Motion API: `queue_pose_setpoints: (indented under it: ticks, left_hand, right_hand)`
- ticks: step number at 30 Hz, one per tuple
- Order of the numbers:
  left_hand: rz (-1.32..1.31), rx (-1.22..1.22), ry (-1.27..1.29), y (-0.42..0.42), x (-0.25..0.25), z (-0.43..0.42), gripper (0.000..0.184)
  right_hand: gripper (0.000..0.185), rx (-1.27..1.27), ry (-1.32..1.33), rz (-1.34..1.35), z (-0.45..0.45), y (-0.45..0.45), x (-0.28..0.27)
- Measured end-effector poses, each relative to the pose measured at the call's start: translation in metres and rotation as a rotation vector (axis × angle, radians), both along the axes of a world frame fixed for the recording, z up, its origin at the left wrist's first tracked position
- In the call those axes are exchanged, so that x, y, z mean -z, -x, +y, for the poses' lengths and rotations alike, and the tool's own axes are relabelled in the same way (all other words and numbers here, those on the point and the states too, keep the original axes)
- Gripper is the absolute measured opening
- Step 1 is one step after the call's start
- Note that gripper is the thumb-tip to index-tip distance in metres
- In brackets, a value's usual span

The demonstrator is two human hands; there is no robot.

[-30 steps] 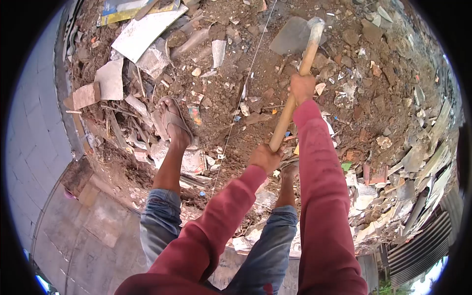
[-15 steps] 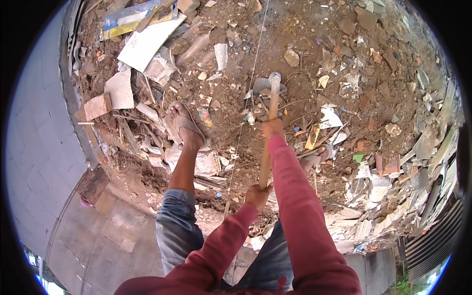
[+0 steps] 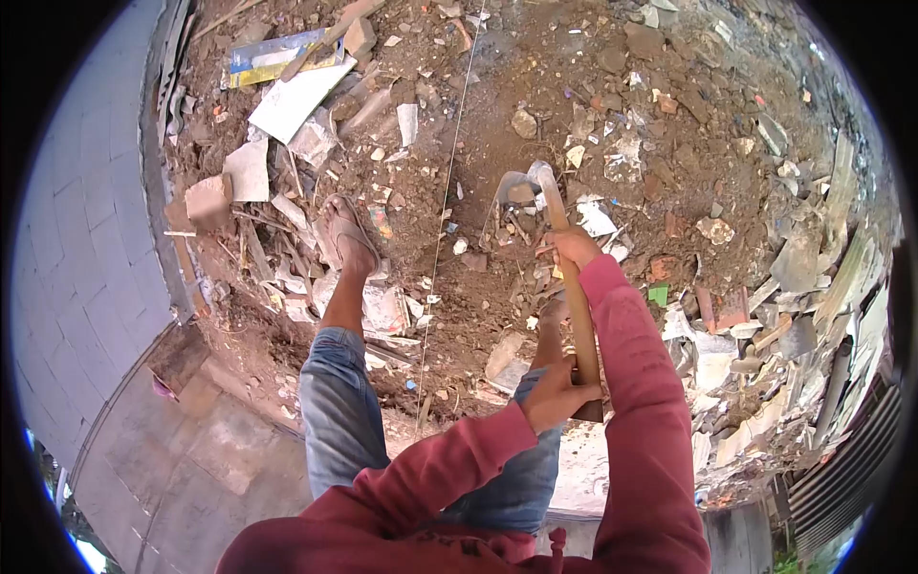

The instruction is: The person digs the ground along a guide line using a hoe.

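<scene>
A hoe [image 3: 579, 320] with a wooden handle and metal blade slants over the rubble. My right hand [image 3: 576, 246] is closed round its handle, a little below the metal head. Close to the lower end of the handle, my left hand [image 3: 557, 394] grips it too, with the thumb lying across the wood. The hoe blade [image 3: 514, 187] rests on the soil, with small stones and debris beside it. Both arms wear red sleeves. My sandalled foot [image 3: 350, 234] stands on the debris to the left.
A taut string [image 3: 439, 244] runs over the ground between my foot and the hoe. Broken tiles, a white board [image 3: 298, 100] and several stones lie about. A grey block wall [image 3: 86, 201] borders the left, and corrugated sheeting [image 3: 841, 483] stands at lower right.
Both hands and the hoe handle have swung to the right, and the blade sits slightly lower in view. Small debris now lies at the blade. The whole view has shifted a little.
</scene>
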State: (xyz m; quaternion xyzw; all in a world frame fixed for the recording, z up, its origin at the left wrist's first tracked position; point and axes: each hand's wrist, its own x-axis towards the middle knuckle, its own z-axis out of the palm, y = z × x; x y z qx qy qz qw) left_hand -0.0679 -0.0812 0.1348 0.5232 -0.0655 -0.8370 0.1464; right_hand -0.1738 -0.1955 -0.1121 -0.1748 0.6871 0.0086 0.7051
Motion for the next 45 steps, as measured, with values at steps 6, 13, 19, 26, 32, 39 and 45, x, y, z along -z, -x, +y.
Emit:
queue_pose_setpoints:
  ticks: [6, 13, 19, 26, 32, 39, 45]
  left_hand:
    - [0.089, 0.551, 0.170, 0.056, -0.108, -0.005, 0.062]
    - [-0.162, 1.250, 0.894, 0.034, -0.027, 0.067, 0.072]
    - [-0.568, 1.152, 1.018, 0.090, 0.103, 0.008, 0.048]
    - [-0.528, 0.729, 0.830, 0.040, 0.139, -0.117, 0.039]
    - [-0.766, 0.534, 0.700, -0.049, 0.221, -0.185, 0.038]
    - [-0.778, 0.687, 0.163, -0.143, 0.278, -0.096, 0.045]
    - [-0.827, 0.769, 0.162, -0.155, 0.207, -0.055, 0.044]
  right_hand:
    - [0.027, 0.176, 0.060, 0.296, 0.008, 0.113, -0.172]
    - [0.013, 0.646, 0.413, 0.617, 0.087, 0.184, -0.208]
    - [0.012, 1.126, 0.867, 0.805, 0.007, 0.182, -0.225]
    - [0.013, 0.875, 1.038, 0.526, -0.153, 0.094, -0.189]
    - [0.027, 0.603, 0.840, 0.376, -0.275, -0.012, -0.013]
    - [0.031, 0.236, 0.539, 0.510, -0.168, -0.128, 0.127]
    - [0.021, 0.512, 0.361, 0.281, -0.126, -0.143, 0.071]
